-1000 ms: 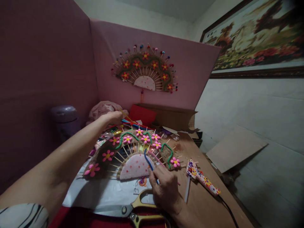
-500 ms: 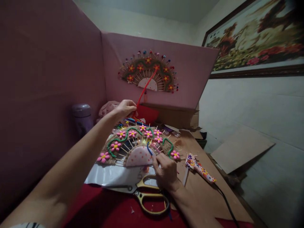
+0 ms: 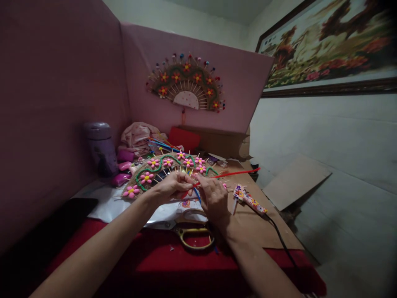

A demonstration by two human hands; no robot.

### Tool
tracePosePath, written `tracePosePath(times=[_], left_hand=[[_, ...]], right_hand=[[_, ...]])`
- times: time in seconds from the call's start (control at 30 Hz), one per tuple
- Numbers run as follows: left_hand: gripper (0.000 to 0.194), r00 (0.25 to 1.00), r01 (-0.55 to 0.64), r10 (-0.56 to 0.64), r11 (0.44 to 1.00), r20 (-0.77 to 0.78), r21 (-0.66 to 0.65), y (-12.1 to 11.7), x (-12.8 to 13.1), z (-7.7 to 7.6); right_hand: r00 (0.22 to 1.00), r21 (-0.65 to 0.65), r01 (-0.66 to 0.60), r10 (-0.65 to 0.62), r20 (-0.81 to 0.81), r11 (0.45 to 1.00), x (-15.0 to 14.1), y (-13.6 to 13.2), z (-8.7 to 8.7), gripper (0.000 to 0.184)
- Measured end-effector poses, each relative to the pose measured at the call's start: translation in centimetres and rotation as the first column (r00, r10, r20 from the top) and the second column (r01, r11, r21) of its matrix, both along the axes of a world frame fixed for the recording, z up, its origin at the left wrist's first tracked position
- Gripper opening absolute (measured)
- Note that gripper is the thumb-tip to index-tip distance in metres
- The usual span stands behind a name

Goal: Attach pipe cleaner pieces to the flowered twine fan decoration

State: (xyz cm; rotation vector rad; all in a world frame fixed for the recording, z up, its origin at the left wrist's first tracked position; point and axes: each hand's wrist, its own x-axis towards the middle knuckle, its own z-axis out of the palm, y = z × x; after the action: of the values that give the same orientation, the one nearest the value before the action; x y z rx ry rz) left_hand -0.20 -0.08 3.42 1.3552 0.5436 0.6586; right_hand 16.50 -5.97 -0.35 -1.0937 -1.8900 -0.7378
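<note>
My left hand (image 3: 176, 185) pinches one end of a red pipe cleaner (image 3: 237, 172), whose long free part runs off to the right past my other hand. My right hand (image 3: 214, 198) meets it there, fingers closed on a short blue pipe cleaner (image 3: 197, 194); whether it also grips the red one I cannot tell. Behind both hands lies a twine fan (image 3: 159, 169) with pink clay flowers, green wavy trim and thin sticks; the hands hide part of its middle. Gold-handled scissors (image 3: 194, 239) rest just below my hands.
A flower-patterned glue gun (image 3: 251, 198) lies on cardboard (image 3: 273, 231) to the right, its cord trailing forward. At left stand a purple bottle (image 3: 99, 149) and pink packets (image 3: 124, 166). A finished-looking fan (image 3: 186, 99) hangs on the pink panel behind.
My left hand has come down from the back of the table with the red pipe cleaner to meet my right hand. The view has shifted slightly.
</note>
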Motion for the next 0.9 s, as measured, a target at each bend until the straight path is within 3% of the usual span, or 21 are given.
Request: tracePosePath(times=[0.07,0.13,0.2,0.27,0.43,0.53,0.63,0.8,0.9], left_hand=[[0.027,1.000,-0.021,0.022,0.999,-0.017,0.050,-0.1,-0.2,-0.4],[0.028,0.987,-0.137,0.148,0.977,-0.056,0.166,0.2,-0.5,-0.6],[0.031,0.933,-0.296,0.347,0.891,-0.096,0.344,0.7,-0.9,-0.8],[0.027,0.870,-0.377,0.483,0.779,-0.097,0.501,1.3,-1.2,-1.1],[0.022,0.842,-0.398,0.538,0.573,0.038,0.716,1.4,-1.3,-1.6],[0.015,0.848,-0.364,0.518,0.411,0.114,0.836,1.0,-0.9,-1.9],[0.014,0.865,-0.242,0.496,0.283,0.074,0.928,0.6,-0.4,-2.3],[0.017,0.829,-0.050,0.555,0.207,-0.075,0.977,-0.1,0.0,-2.5],[0.017,0.798,0.000,0.591,0.192,-0.116,0.981,-0.5,0.4,-2.5]], right_hand=[[0.999,0.021,0.024,-0.025,0.030,0.999,0.1,0.1,0.0,0.031],[0.996,0.056,0.075,-0.077,0.038,0.996,0.4,0.1,0.0,0.029],[0.990,0.084,0.136,-0.140,0.037,0.987,0.6,-0.1,0.1,0.029],[0.980,0.103,0.191,-0.195,0.037,0.976,0.7,-0.2,0.4,0.028],[0.969,0.124,0.243,-0.248,0.023,0.962,0.9,-0.4,1.0,0.025],[0.973,0.125,0.222,-0.228,0.036,0.967,1.0,-0.2,0.9,0.027],[0.977,0.141,0.201,-0.208,0.039,0.969,1.2,-0.1,0.8,0.027],[0.981,0.126,0.184,-0.190,0.036,0.975,1.2,0.0,0.7,0.026],[0.984,0.087,0.155,-0.162,0.072,0.984,1.1,0.1,0.6,0.030]])
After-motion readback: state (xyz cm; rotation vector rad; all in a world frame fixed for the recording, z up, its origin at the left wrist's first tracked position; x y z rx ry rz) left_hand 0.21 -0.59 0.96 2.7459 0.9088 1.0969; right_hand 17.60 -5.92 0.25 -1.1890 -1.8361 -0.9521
